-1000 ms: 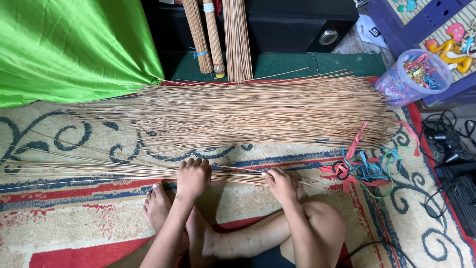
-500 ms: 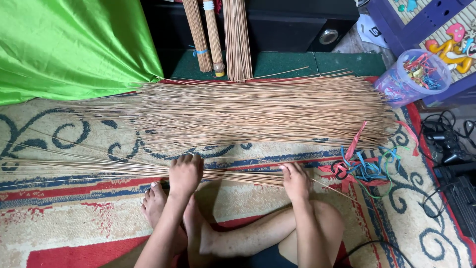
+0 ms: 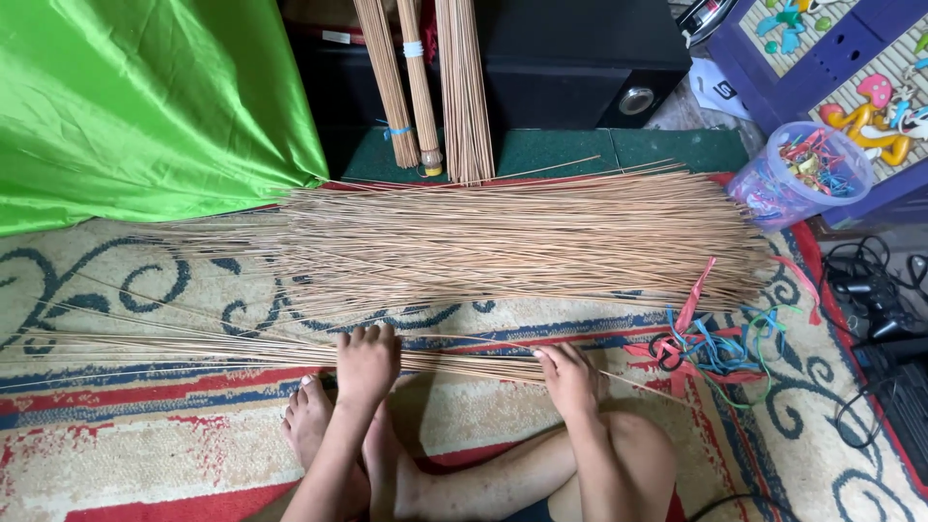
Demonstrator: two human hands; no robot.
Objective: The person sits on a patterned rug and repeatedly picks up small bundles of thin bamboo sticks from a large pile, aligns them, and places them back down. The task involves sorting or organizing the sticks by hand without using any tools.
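On the rug [image 3: 145,425], head view, the only one: I sit cross-legged with a thin bundle of sticks [image 3: 242,350] lying across in front of me, running left to right. My left hand [image 3: 367,362] presses flat on the bundle, fingers spread and open, palm down. My right hand [image 3: 568,379] rests on the bundle's right end, fingers curled loosely over the sticks; looks like a light grip, not a tight fist. My foot [image 3: 307,425] sits just beside the left hand, under the wrist.

Behind the bundle, well apart, lies the big stick pile [image 3: 522,242], spread wide. Three tied bundles [image 3: 425,87] lean upright against a black speaker [image 3: 580,58]. Green cloth [image 3: 145,106] at upper left. Coloured ties [image 3: 715,343] lie scattered near the right hand, and a clear tub [image 3: 800,174] with more ties stands at the pile's far right. Cables [image 3: 870,290] at the right edge.

To do this well, I judge: keep the left palm pinning so sticks don't roll, even up the ends at the right hand, sweep in the strays fanning out on the left, keep the bundle apart from the pile.
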